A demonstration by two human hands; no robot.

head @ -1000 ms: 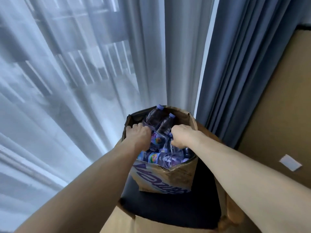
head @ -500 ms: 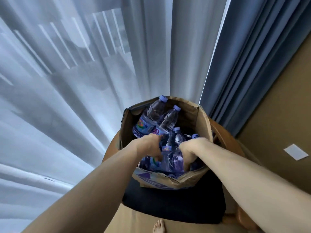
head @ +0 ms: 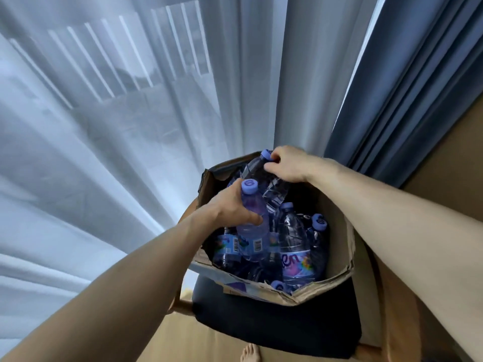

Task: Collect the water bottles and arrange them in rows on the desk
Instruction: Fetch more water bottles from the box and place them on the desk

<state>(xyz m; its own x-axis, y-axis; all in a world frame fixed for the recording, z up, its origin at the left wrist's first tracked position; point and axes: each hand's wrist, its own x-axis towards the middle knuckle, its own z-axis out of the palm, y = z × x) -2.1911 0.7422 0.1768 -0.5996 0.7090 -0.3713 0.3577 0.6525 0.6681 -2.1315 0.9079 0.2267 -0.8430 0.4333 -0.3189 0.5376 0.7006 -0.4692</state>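
Observation:
An open cardboard box (head: 339, 246) stands on a chair and holds several clear water bottles with purple caps and colourful labels. My left hand (head: 230, 207) grips the neck and shoulder of one bottle (head: 252, 218), raised above the others. My right hand (head: 287, 164) holds a second bottle (head: 257, 165) near its cap at the box's far side. More bottles (head: 295, 246) remain lower in the box, some upright, some lying. The desk is not in view.
The box sits on the dark cushion (head: 282, 327) of a wooden chair. Sheer white curtains (head: 117, 126) hang behind and to the left, a blue drape (head: 418, 74) at the right. Tan floor and a bare foot (head: 251, 354) lie below.
Both hands have come up out of the box, each now gripping a bottle by its top. The view has tilted down and closer to the box.

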